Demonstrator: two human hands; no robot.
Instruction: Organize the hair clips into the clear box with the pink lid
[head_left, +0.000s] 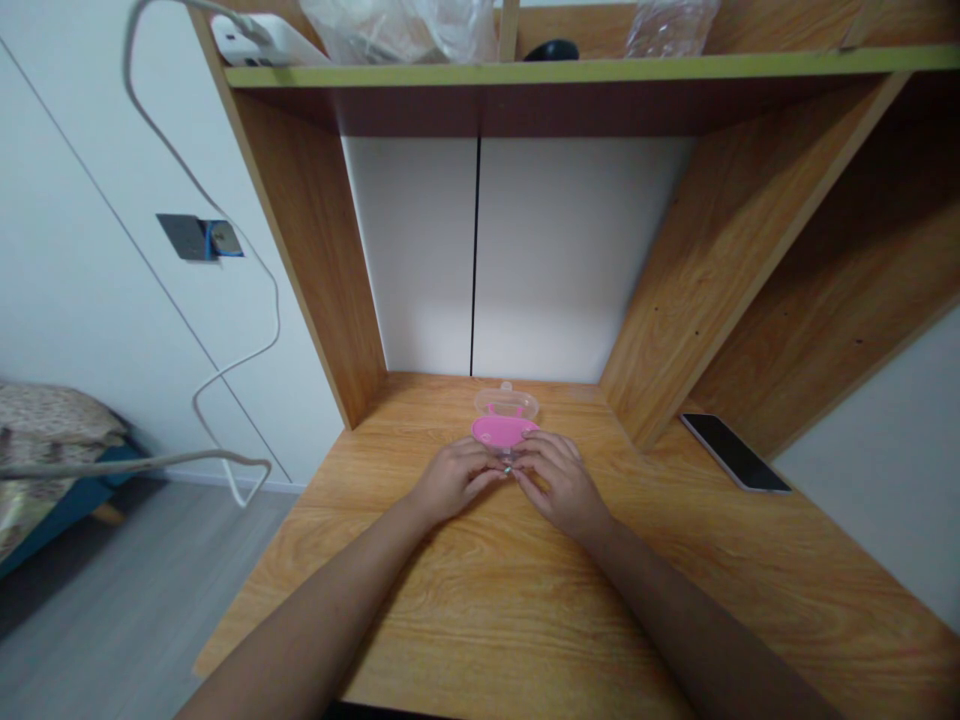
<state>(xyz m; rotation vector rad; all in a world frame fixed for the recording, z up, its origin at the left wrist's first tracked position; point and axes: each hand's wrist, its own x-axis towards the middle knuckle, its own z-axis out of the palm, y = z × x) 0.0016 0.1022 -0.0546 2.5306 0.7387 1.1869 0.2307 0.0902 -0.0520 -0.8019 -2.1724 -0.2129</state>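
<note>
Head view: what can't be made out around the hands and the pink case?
- Small metallic item between the fingertips: too small to identify.
- Pink case: near edge hidden by left hand and right hand; contents unclear.
- Clear lid: whether hinged or loose, unclear.
- Shelf bags: cut off by top edge.

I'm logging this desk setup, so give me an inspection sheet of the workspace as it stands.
Surface: wooden desk, bare in front.
Things: pink case with its clear lid open; a small metal piece between the fingertips.
Clutter: phone at right; plastic bags on the shelf.
Hands: left hand and right hand meet at the case.
Cables: white cable hangs at left.
Surroundings: wall socket, bed.
</note>
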